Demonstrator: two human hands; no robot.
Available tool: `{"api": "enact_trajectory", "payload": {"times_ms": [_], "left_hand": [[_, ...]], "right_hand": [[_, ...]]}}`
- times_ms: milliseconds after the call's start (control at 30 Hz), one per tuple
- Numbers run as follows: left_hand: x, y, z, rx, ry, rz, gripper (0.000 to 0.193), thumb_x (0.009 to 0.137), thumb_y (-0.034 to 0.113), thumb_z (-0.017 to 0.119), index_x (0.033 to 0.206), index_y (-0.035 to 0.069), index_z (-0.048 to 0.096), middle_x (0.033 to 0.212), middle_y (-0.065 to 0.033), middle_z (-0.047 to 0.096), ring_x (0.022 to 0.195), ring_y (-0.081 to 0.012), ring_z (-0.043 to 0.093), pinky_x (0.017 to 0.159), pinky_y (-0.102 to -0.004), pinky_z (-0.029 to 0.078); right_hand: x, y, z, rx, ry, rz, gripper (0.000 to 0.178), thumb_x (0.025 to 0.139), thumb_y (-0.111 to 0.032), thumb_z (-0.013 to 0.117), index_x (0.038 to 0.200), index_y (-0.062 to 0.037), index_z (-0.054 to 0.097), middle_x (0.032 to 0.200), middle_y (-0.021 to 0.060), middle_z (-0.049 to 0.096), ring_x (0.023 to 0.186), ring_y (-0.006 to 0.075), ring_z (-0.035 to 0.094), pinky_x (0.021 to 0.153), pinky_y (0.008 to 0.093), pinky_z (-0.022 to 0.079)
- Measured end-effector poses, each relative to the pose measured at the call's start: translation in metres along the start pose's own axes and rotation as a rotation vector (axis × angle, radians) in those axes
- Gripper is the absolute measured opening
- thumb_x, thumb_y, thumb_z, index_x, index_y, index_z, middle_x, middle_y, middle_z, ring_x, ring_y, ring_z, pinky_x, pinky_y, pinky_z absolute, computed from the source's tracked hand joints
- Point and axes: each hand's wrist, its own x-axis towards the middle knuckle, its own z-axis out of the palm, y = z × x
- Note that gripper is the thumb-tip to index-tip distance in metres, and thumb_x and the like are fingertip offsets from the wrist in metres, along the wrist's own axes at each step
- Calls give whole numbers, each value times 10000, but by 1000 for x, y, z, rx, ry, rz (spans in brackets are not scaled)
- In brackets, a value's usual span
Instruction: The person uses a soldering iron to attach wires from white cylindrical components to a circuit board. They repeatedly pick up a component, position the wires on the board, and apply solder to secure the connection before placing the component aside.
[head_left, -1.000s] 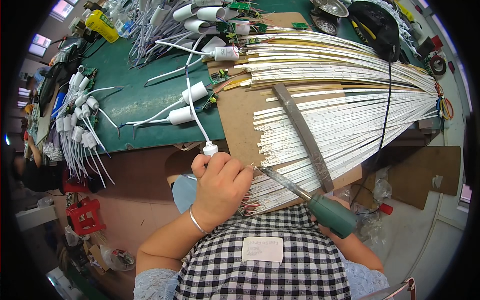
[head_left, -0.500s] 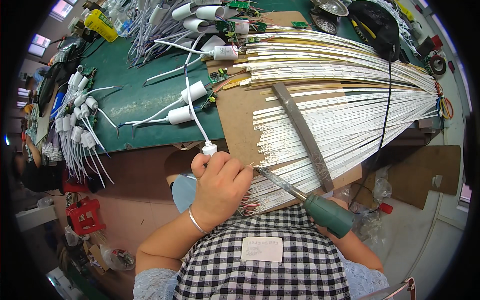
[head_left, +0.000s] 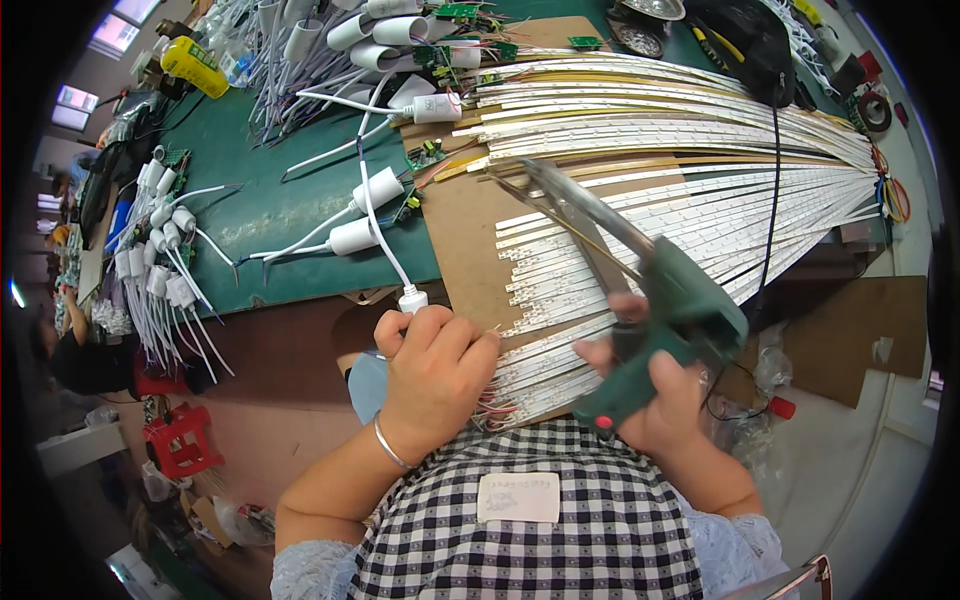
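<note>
My left hand (head_left: 438,372) is closed around a white plastic cap (head_left: 412,299) with a white cable running up from it. Its fingertips are beside the ends of the white LED strips (head_left: 575,290), and a thin wire end pokes out there. A green soldering gun (head_left: 690,305) is gripped by my right hand (head_left: 665,405), fingers wrapped about its handle. The gun's metal tip points up and left over the strips, apart from my left hand. Blur softens the gun and the right fingers. A dark metal bar (head_left: 592,262) lies across the strips, partly hidden behind the gun.
Brown cardboard (head_left: 462,235) lies under the strips on the green table (head_left: 280,190). White driver housings (head_left: 378,188) with cables and green circuit boards (head_left: 425,152) sit to the left. A black cord (head_left: 776,190) hangs at the right. A red stool (head_left: 182,440) stands on the floor.
The soldering gun has lifted from beside my left fingertips, its tip swinging up and away over the strips. My right hand has come into fuller view. The left hand keeps its hold.
</note>
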Motion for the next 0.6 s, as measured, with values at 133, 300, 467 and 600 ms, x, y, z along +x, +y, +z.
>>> {"api": "enact_trajectory", "payload": {"times_ms": [133,300,467,600], "left_hand": [[-2,-1,0,-2,-29,1,148,718,141,646,865,134,658,803,51,554,855,-148,540,861,-406,268],[-3,-1,1,-15,-30,-11,150,719,140,655,869,136,660,801,52,553,848,-148,539,860,-407,269],[-4,-2,2,-33,-3,-23,158,693,126,691,848,131,665,787,48,564,834,-158,542,840,-403,281],[-1,-1,1,-46,11,-25,184,651,98,752,814,122,671,768,43,581,803,-170,549,806,-394,297]], "right_hand": [[18,22,13,81,10,18,681,884,-240,642,1440,-45,299,1392,149,404,1078,262,596,999,529,469],[3,2,0,-101,-55,127,723,859,-301,673,1417,-14,314,1343,149,446,878,250,645,816,450,569],[-43,-23,-46,-495,-89,148,714,873,-410,665,1367,24,384,1145,142,564,760,211,635,710,339,546],[-64,-28,-60,-697,-100,195,625,884,-423,653,1287,28,493,925,106,625,725,174,623,682,290,500]]}}
